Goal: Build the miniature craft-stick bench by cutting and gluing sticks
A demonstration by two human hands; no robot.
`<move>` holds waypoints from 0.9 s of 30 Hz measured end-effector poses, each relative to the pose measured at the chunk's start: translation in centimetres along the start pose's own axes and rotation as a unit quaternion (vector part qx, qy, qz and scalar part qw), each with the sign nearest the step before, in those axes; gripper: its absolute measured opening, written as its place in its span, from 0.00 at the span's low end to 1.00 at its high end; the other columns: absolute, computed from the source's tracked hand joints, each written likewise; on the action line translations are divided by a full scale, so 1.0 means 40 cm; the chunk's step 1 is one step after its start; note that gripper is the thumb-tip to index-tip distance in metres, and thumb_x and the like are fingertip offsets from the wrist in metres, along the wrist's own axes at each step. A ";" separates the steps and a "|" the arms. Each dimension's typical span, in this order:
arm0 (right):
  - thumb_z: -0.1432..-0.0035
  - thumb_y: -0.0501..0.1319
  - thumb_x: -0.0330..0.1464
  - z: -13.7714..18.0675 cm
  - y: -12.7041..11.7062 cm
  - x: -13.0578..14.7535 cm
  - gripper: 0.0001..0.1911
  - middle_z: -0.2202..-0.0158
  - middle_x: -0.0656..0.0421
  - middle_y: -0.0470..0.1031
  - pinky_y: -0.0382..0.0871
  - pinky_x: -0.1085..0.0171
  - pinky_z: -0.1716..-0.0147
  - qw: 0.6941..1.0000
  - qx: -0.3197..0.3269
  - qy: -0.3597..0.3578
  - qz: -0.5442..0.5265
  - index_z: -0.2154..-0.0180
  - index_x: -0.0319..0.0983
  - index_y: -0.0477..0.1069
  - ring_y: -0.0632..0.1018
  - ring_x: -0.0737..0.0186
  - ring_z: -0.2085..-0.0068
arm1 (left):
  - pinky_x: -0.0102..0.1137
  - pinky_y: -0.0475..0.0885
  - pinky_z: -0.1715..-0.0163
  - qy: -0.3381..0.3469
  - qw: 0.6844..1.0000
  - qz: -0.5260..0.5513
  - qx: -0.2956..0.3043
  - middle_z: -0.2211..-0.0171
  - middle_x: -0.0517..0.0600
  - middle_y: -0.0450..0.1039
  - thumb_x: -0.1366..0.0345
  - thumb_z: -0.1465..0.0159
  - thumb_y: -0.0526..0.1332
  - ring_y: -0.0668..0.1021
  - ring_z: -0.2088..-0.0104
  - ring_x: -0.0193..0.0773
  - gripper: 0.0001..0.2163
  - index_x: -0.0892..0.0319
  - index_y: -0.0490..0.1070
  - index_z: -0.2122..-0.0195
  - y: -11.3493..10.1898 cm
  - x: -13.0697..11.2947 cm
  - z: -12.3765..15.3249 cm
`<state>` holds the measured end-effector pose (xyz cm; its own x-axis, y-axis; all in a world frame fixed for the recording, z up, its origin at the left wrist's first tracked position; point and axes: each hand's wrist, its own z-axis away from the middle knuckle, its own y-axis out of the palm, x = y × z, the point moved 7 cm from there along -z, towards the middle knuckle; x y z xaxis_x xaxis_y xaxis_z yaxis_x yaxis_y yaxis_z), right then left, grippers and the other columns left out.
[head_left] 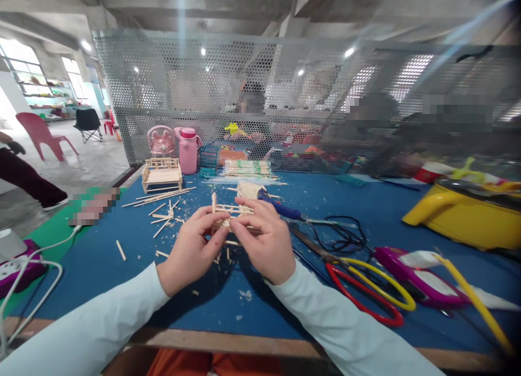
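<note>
Both my hands meet above the middle of the blue table (163,305), around a small frame of wooden sticks (228,209). My left hand (198,247) pinches its near side between thumb and fingers. From the other side, my right hand (266,239) grips it the same way, thumbs almost touching. Fingers hide much of the frame. Just behind my right hand lies a blue glue gun (283,208). Loose wooden sticks (166,216) and pale scraps are scattered left of my hands. A finished-looking miniature stick bed or bench (162,175) stands farther back on the left.
Red-and-yellow-handled scissors (366,294), a black cable (344,235) and a purple power strip (419,281) lie on the right, near a yellow pot (468,213). A pink bottle (188,151) and bundled sticks (247,169) stand before a perforated metal screen (171,83). People sit behind it.
</note>
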<state>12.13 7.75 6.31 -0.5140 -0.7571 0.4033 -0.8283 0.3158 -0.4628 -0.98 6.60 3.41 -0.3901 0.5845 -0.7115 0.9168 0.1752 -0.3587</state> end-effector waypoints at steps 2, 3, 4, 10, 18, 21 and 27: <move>0.47 0.61 0.30 0.001 0.000 0.001 0.07 0.57 0.54 0.77 0.66 0.50 0.52 1.000 -0.001 0.001 0.006 0.75 0.42 0.76 0.74 0.54 0.53 | 0.26 0.74 0.75 -0.011 1.000 0.017 0.007 0.57 0.55 0.68 0.66 0.37 0.55 0.76 0.67 0.33 0.11 0.59 0.72 0.56 0.003 0.004 0.001; 0.47 0.61 0.30 0.001 0.000 0.003 0.07 0.57 0.53 0.77 0.65 0.49 0.52 1.000 -0.002 -0.001 0.015 0.75 0.42 0.76 0.74 0.53 0.52 | 0.25 0.74 0.77 -0.019 0.999 0.030 0.010 0.56 0.55 0.68 0.65 0.37 0.55 0.76 0.69 0.32 0.11 0.59 0.72 0.56 0.004 0.007 0.002; 0.47 0.61 0.31 0.001 -0.001 0.006 0.08 0.56 0.53 0.77 0.65 0.49 0.52 1.000 -0.003 -0.007 0.027 0.75 0.42 0.77 0.73 0.52 0.52 | 0.25 0.74 0.78 -0.027 0.999 0.044 0.014 0.56 0.55 0.68 0.65 0.36 0.55 0.76 0.71 0.31 0.11 0.59 0.72 0.56 0.006 0.010 0.003; 0.48 0.60 0.31 0.002 -0.004 0.015 0.07 0.54 0.53 0.76 0.63 0.47 0.51 0.998 -0.004 -0.025 0.061 0.75 0.42 0.76 0.73 0.50 0.51 | 0.25 0.76 0.78 -0.035 0.996 0.084 0.010 0.54 0.55 0.68 0.63 0.37 0.55 0.77 0.67 0.34 0.11 0.58 0.72 0.56 0.009 0.018 0.007; 0.48 0.60 0.28 0.008 0.002 0.013 0.06 0.54 0.53 0.76 0.64 0.49 0.50 0.999 -0.018 -0.016 0.028 0.75 0.42 0.74 0.73 0.53 0.51 | 0.24 0.73 0.79 -0.012 0.999 0.041 -0.017 0.51 0.55 0.69 0.64 0.37 0.56 0.78 0.67 0.33 0.11 0.57 0.71 0.55 -0.002 0.018 0.004; 0.46 0.59 0.28 0.005 0.003 0.010 0.05 0.58 0.53 0.76 0.67 0.53 0.53 0.999 -0.022 -0.023 0.016 0.72 0.41 0.73 0.74 0.55 0.54 | 0.25 0.73 0.78 -0.024 0.998 0.045 -0.032 0.51 0.55 0.69 0.65 0.38 0.57 0.77 0.69 0.32 0.11 0.57 0.69 0.54 -0.004 0.022 0.005; 0.44 0.58 0.29 -0.015 0.009 0.006 0.05 0.69 0.56 0.74 0.69 0.60 0.61 0.997 0.024 -0.079 -0.010 0.71 0.40 0.72 0.74 0.60 0.62 | 0.23 0.67 0.82 -0.074 0.996 0.005 -0.045 0.65 0.49 0.71 0.63 0.38 0.56 0.75 0.77 0.30 0.11 0.58 0.61 0.54 -0.018 0.037 0.019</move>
<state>11.56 8.03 6.71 -0.4523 -0.8448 0.2858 -0.8247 0.2743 -0.4946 -2.27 6.73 2.14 -0.3829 0.4650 -0.7982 0.9221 0.2446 -0.2998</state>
